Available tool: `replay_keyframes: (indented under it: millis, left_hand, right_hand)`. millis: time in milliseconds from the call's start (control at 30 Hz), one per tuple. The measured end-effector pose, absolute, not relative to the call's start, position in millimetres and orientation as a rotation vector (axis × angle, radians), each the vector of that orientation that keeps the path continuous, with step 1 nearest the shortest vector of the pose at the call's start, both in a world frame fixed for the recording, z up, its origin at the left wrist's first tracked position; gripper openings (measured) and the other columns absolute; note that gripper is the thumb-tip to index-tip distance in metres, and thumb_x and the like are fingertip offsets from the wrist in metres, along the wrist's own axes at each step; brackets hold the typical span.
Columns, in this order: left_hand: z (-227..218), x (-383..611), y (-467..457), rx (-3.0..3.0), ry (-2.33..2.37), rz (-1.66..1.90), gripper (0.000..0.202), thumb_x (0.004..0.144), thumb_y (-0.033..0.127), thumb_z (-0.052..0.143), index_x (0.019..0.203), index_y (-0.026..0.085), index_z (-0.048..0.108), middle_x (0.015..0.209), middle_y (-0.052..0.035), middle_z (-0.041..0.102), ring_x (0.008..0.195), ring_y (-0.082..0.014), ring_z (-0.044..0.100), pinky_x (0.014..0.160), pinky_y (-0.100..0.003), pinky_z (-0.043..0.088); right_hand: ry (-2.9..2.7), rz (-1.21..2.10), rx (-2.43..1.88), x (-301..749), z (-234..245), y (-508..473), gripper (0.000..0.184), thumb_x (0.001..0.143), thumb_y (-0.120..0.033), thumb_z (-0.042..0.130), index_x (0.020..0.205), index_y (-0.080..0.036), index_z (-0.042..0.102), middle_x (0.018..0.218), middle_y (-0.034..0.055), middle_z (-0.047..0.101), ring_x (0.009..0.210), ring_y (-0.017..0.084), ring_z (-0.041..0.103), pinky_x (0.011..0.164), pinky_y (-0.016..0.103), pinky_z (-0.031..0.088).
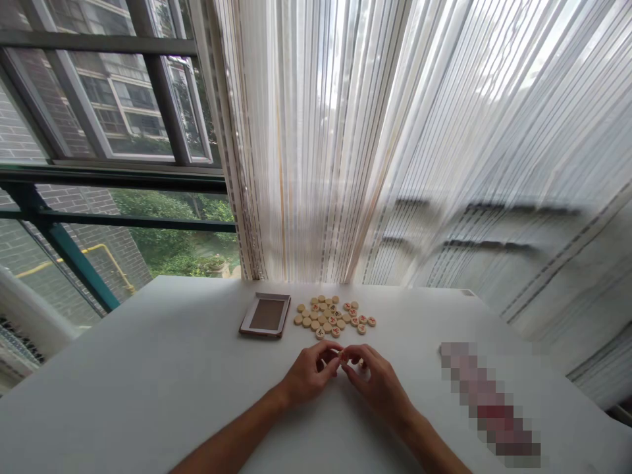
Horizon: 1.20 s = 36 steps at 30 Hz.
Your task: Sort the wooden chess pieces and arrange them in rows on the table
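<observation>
View: head camera, the only one; white table [162, 375] seen from above, curtain [316, 145] behind.
Held piece: a small round piece [343, 357] with red marking is raised between the two hands, near side of the cluster.
Left hand: left hand [310, 368] is curled, thumb and forefinger brought together on the piece.
Right hand: right hand [375, 375] is met with it there, thumb and forefinger pinching the same piece; the share of load cannot be told.
Loose piece: a second piece [363, 364] is partly covered by the right hand; whether it is touched cannot be told.
Cluster: round pieces [323, 320] are spread on the table, some marked red or black, others plain.
Tray: shallow tray [270, 315] is set left of the cluster.
Handling, judged: the rim is best gripped lightly, marking left uncovered; the piece is best turned low over the table, with the right-hand fingers eased around the loose piece.
</observation>
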<state>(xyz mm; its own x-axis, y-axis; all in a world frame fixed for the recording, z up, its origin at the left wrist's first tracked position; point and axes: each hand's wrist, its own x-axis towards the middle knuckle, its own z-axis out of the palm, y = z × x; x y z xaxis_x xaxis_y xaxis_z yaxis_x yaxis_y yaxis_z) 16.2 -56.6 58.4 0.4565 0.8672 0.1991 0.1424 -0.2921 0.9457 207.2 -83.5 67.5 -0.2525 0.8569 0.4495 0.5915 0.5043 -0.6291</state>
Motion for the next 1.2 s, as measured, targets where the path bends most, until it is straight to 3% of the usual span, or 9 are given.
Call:
replay_keyframes:
  millis: [433, 667, 800, 967, 1200]
  left_hand:
    - [65.8, 17.7, -60.0, 1.804, 0.897, 0.943, 0.031, 0.089, 0.039, 0.061, 0.109, 0.017, 0.062, 0.092, -0.0065, 0.071, 0.081, -0.0169, 0.065, 0.064, -0.024, 0.047]
    - [56.7, 17.4, -62.2, 1.954, 0.937, 0.885, 0.024, 0.083, 0.031, 0.066, 0.103, 0.018, 0.064, 0.083, -0.0022, 0.07, 0.065, -0.012, 0.059, 0.061, -0.022, 0.046]
    - [54.9, 17.7, -63.4, 1.989, 0.944, 0.872, 0.021, 0.08, 0.025, 0.066, 0.099, 0.018, 0.064, 0.079, -0.0011, 0.07, 0.065, -0.0124, 0.06, 0.062, -0.022, 0.047]
    - [56.3, 18.1, -63.3, 1.981, 0.921, 0.892, 0.02, 0.077, 0.022, 0.067, 0.096, 0.017, 0.063, 0.079, -0.002, 0.07, 0.064, -0.0127, 0.061, 0.061, -0.021, 0.049]
    - [58.1, 18.4, -65.7, 2.074, 0.981, 0.869, 0.02, 0.075, 0.023, 0.068, 0.094, 0.019, 0.064, 0.079, -0.0013, 0.069, 0.063, -0.013, 0.06, 0.063, -0.024, 0.048]
  right_hand:
    - [-1.889, 0.526, -1.172, 208.1, 65.4, -82.8, 0.015, 0.094, -0.03, 0.054, 0.101, -0.021, 0.065, 0.093, 0.0059, 0.07, 0.079, 0.018, 0.065, 0.07, 0.028, 0.052]
    - [-1.85, 0.556, -1.291, 207.5, 60.0, -82.0, 0.021, 0.088, -0.041, 0.064, 0.085, -0.02, 0.066, 0.075, 0.0016, 0.068, 0.066, 0.016, 0.061, 0.061, 0.025, 0.048]
    - [-1.852, 0.568, -1.311, 206.2, 60.2, -83.1, 0.027, 0.089, -0.044, 0.061, 0.08, -0.02, 0.068, 0.071, 0.0006, 0.07, 0.062, 0.015, 0.061, 0.059, 0.024, 0.047]
    - [-1.925, 0.55, -1.256, 213.9, 69.3, -81.2, 0.031, 0.095, -0.042, 0.05, 0.083, -0.021, 0.07, 0.074, 0.0013, 0.072, 0.064, 0.015, 0.062, 0.061, 0.024, 0.048]
    - [-1.651, 0.357, -1.424, 258.9, 70.2, -54.6, 0.034, 0.094, -0.048, 0.05, 0.087, -0.019, 0.067, 0.071, 0.0037, 0.071, 0.059, 0.017, 0.058, 0.06, 0.027, 0.047]
